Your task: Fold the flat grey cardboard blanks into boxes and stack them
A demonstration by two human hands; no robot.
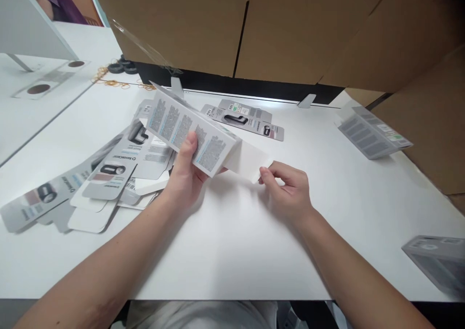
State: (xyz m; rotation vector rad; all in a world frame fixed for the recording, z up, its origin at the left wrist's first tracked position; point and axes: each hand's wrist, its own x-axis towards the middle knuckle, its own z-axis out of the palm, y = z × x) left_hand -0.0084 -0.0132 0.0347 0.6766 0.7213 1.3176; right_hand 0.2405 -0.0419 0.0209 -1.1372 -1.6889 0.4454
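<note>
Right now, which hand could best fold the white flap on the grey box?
The right hand, probably: its fingertips pinch the white flap at the box's end. The left hand is wrapped around the grey box, holding it up off the table.

Carton (pixel 189 130) was held above the middle of the table (pixel 232 251), gripped from the near side by the left hand (pixel 185 174), its end flap pinched by the right hand (pixel 290 188). A pile of flat cartons (pixel 109 174) was spread to its left, a single flat carton (pixel 243 118) behind it. An assembled box (pixel 374 135) was set far right, a second box (pixel 436 261) at the near right edge. Rubber bands (pixel 112 82) were scattered back left.
</note>
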